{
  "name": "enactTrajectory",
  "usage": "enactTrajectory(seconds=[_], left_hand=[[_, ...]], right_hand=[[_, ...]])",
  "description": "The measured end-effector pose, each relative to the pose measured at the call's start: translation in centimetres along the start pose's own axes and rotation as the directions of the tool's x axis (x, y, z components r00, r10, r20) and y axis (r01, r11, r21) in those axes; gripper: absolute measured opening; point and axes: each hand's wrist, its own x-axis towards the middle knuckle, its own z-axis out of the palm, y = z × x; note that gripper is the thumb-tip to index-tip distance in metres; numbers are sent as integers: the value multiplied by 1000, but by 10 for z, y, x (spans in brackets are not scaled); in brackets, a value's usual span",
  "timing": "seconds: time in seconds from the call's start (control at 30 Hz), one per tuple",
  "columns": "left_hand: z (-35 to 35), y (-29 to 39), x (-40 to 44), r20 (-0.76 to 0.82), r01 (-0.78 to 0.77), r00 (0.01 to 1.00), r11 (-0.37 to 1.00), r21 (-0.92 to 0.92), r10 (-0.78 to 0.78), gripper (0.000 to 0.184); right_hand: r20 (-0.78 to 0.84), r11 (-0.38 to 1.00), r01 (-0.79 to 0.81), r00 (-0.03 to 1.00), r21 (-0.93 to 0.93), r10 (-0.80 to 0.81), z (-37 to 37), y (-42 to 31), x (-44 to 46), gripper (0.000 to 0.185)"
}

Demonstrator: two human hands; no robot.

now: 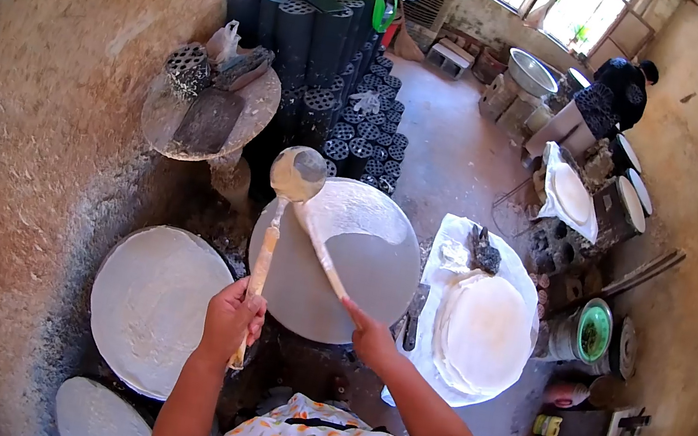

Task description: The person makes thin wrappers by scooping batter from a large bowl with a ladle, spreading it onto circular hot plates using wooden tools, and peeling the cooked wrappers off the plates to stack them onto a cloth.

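Observation:
My left hand is wrapped round the wooden handle of a metal ladle, whose bowl is over the far left rim of a round griddle. With my right hand I grip a thin wooden spreader, index finger stretched along its handle. Its far end reaches the griddle's far left part, partly behind the ladle. Wet white batter covers the far part of the griddle; the near part looks grey and bare. Right of it, a stack of thin round white sheets lies on a white cloth.
Left of the griddle stands a wide round white-topped container. Black coal briquettes are piled beyond, beside a round stand. Another person bends over at the far right. A green-rimmed bucket is on the right.

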Motion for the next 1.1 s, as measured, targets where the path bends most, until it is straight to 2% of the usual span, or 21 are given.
enactTrajectory(seconds=[0.13,0.23,0.27,0.3,0.33,0.4,0.43,0.47,0.5,0.53,0.57,0.63,0.67,0.73,0.8,0.83,0.9,0.93,1.0,1.1], left_hand=[[-7,2,-2,-12,-19,1000,1000,-15,19,21],[-14,7,-7,4,-13,1000,1000,-27,13,26],[-19,14,-10,85,67,995,958,-279,-45,29],[-24,20,-13,177,158,981,849,-505,-77,33],[-26,20,-16,272,167,962,712,-682,34,38],[-15,27,-27,81,-27,993,811,-584,91,42],[-11,30,-31,76,-30,993,812,-583,92,42],[-9,33,-34,-1,-78,996,884,-462,87,38],[-8,35,-35,-78,-115,992,938,-328,94,34],[-9,35,-36,-86,-122,991,937,-327,99,34],[-10,34,-38,-114,-104,991,960,-259,76,30],[-12,28,-42,-157,-86,986,978,-192,56,26],[-11,24,-43,-161,-77,986,982,-171,49,22],[-8,19,-47,-174,-66,984,987,-145,40,19],[-3,17,-50,-200,-64,979,991,-121,39,15],[-2,15,-52,-209,-67,977,991,-115,42,16],[-3,13,-56,-232,-74,972,991,-113,46,16],[-4,13,-58,-244,-78,969,990,-116,48,17],[-5,16,-66,-279,-83,959,992,-97,53,16],[-6,15,-73,-314,-99,946,994,-46,80,16]], right_hand=[[72,997,81,994,-1,-81,-13,19,-32,61],[-283,998,50,958,27,-40,-25,66,-13,63],[-380,997,22,925,71,7,-32,68,1,63],[-377,978,114,925,176,-41,-38,64,14,65],[-373,977,116,927,177,-43,-40,59,23,65],[-33,979,-54,998,196,62,-33,26,28,68],[103,960,-195,979,203,177,-33,4,20,64],[107,961,-190,979,201,171,-24,13,15,64],[22,991,70,997,115,-73,-9,30,3,66],[-38,948,319,947,11,-319,0,40,-4,69],[-30,945,326,945,11,-325,-7,38,-14,69],[204,999,7,979,36,-14,-31,39,-35,68],[214,999,12,977,36,-20,-35,49,-27,68],[-116,988,143,984,51,-137,-37,71,5,64],[-275,972,144,957,188,-88,-45,66,43,59],[-267,970,148,959,190,-94,-53,51,51,59],[82,977,-71,995,204,55,-66,15,49,60],[89,976,-70,995,206,53,-66,15,41,60],[303,983,21,950,181,-76,-63,24,20,63],[353,961,46,924,274,-145,-84,62,-6,63]])
